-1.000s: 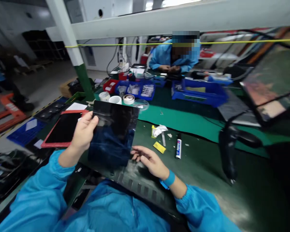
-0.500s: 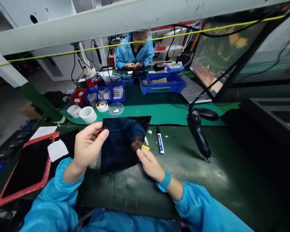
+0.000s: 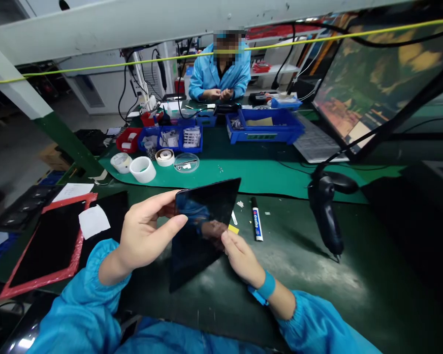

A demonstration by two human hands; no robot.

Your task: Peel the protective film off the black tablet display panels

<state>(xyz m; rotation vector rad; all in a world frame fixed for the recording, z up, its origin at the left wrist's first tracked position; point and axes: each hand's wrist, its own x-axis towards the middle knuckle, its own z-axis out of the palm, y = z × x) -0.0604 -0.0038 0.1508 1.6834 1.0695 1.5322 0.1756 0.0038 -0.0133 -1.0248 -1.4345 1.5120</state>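
A glossy black tablet-like panel [image 3: 203,221] is held tilted above the dark green bench, its face mirroring my blue sleeves. My left hand [image 3: 147,233] grips its left edge with thumb and fingers pinched. My right hand [image 3: 239,255] holds its right lower edge, fingers curled against the glass. A blue wrist strap [image 3: 265,287] circles my right wrist. Just beyond the panel lie a small yellow piece [image 3: 233,229] and a marker pen [image 3: 257,225].
A hanging electric screwdriver [image 3: 327,216] stands right of the marker. A red-framed black panel [image 3: 40,246] with white paper lies at left. Tape rolls [image 3: 142,168], blue parts bins [image 3: 264,127], a keyboard and monitor [image 3: 376,83] sit behind. Another person in blue [image 3: 219,73] works across the bench.
The panel has tilted more on edge and shifted slightly right between both hands. My view has swung from the left side toward the bench centre.
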